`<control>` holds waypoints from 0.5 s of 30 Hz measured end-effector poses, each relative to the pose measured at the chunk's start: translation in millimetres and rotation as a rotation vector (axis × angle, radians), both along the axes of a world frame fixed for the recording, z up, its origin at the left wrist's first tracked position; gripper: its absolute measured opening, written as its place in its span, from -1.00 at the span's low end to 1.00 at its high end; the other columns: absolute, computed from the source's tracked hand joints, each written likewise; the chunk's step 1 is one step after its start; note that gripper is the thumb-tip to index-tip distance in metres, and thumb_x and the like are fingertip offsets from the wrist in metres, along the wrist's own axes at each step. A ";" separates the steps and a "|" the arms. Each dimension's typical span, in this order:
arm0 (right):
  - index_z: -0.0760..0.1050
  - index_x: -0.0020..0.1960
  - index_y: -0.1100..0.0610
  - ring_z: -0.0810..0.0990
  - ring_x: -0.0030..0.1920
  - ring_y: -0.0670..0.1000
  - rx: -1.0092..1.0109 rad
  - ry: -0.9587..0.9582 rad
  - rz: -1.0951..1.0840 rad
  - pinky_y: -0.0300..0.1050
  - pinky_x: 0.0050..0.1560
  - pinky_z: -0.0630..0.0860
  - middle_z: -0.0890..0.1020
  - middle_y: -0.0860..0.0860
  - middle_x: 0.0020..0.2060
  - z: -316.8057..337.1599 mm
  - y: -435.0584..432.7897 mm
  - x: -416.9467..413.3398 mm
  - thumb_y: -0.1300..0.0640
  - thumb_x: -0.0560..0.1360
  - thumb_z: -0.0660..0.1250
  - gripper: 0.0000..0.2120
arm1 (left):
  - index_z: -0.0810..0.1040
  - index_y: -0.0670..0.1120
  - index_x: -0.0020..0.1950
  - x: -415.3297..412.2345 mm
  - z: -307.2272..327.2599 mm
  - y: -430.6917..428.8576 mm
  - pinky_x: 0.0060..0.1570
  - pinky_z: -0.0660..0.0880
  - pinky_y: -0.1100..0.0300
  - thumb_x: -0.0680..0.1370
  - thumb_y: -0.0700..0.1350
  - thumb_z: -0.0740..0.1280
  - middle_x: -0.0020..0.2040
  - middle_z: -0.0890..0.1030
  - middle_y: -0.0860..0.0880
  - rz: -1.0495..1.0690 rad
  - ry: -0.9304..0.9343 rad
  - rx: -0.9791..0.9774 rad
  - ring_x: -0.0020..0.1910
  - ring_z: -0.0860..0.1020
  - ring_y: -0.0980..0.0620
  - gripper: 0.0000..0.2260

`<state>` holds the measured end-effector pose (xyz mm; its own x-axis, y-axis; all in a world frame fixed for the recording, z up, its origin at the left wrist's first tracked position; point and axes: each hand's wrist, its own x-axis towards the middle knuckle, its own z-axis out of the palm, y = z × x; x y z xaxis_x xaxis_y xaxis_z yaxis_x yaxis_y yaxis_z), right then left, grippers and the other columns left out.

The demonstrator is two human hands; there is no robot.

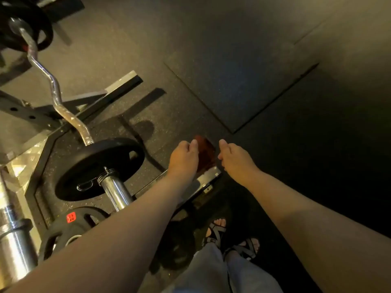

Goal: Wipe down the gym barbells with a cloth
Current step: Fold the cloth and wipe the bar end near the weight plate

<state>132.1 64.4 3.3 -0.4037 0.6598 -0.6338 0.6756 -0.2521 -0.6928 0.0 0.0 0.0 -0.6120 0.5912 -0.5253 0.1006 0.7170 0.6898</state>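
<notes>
A dark red cloth (207,153) hangs between my two hands, above the black rubber floor. My left hand (184,156) grips its left edge with curled fingers. My right hand (233,158) has its fingers curled against the cloth's right edge; the contact itself is dim. To the left, a chrome curl barbell (55,89) runs from the far left down to a black weight plate (99,168). The plate is held by a spring collar on the chrome sleeve (116,192). Both hands are to the right of the bar and do not touch it.
A black steel rack frame (118,87) lies under the bar. A second thick chrome sleeve (10,240) and a plate with a red label (70,217) sit at the lower left. My sandalled feet (218,231) stand below my hands. A loose floor mat (243,81) lies ahead.
</notes>
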 end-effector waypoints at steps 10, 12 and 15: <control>0.23 0.28 0.00 0.49 0.23 0.05 0.075 -0.113 -0.240 0.07 0.20 0.56 0.41 0.04 0.26 -41.4 -38.1 -48.1 -0.05 0.60 0.35 -0.61 | 0.46 -0.07 0.32 -9.3 -41.2 -15.6 0.12 0.32 0.18 0.69 -0.03 0.21 0.12 0.29 0.04 -0.299 0.395 -0.081 0.12 0.32 0.08 -0.76; 0.17 0.21 -0.06 0.56 0.12 0.02 -0.026 -0.025 -0.360 -0.03 0.07 0.57 0.47 0.02 0.18 -43.0 -42.2 -49.5 -0.01 0.61 0.35 -0.63 | 0.39 -0.09 0.45 -5.5 -41.0 -18.3 0.20 0.29 0.15 0.69 -0.03 0.19 0.18 0.29 0.01 -0.330 0.421 -0.084 0.17 0.29 0.05 -0.66; 0.27 0.19 0.00 0.59 0.02 -0.02 -0.055 0.025 -0.346 -0.16 -0.06 0.52 0.54 0.00 0.10 -36.0 -38.3 -48.0 0.02 0.65 0.30 -0.77 | 0.37 -0.10 0.49 -5.6 -38.1 -18.1 0.23 0.29 0.15 0.69 -0.02 0.19 0.30 0.34 -0.08 -0.341 0.401 -0.106 0.28 0.33 -0.05 -0.62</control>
<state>84.1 26.2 -32.7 -0.1779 0.7253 -0.6651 0.5266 -0.5008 -0.6870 -5.6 -18.1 -38.1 -0.5594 0.7480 -0.3572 0.5805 0.6611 0.4753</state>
